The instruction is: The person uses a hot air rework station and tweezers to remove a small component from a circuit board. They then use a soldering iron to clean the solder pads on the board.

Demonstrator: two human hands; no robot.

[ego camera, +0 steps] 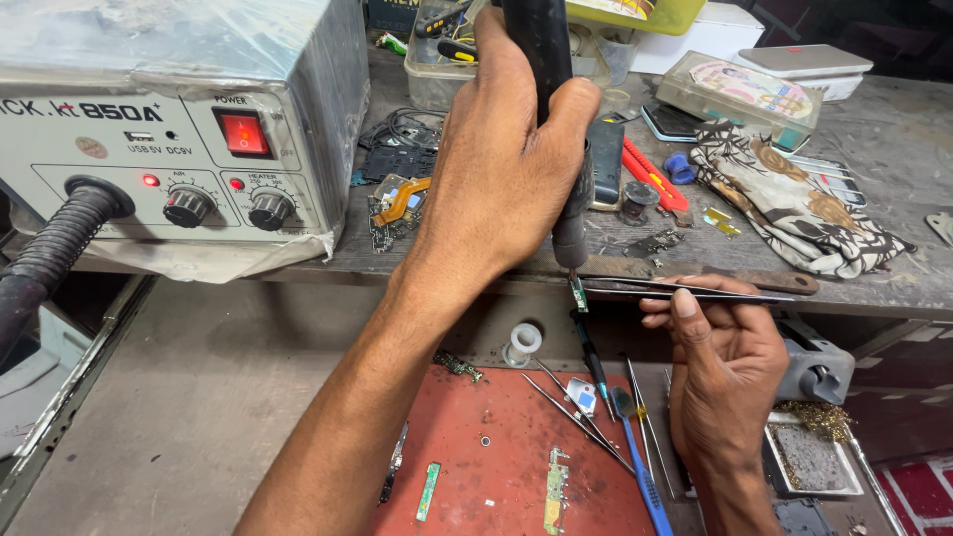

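Black and heavy, the hot-air wand (556, 129) sits clenched in a person's left hand (501, 164), nozzle aimed down at a tiny green circuit piece (578, 294) pinched in tweezers (685, 291) by the right hand's (720, 372) thumb and fingers, above the red mat (496, 467). A loosened pinch could drop the part; lingering heat might scorch it or nearby fingers.

1. The hot-air station (179, 129) is pale grey with a glowing red switch and black knobs.
2. The handpiece (556, 109) is black with a grey nozzle.
3. The mat (496, 467) is dull red.
4. The cloth (794, 203) is cream with a brown and black leafy print.
5. The tweezers (685, 291) are silvery.
6. The screwdriver (640, 476) is blue.
7. The tabletop (893, 149) is worn grey.
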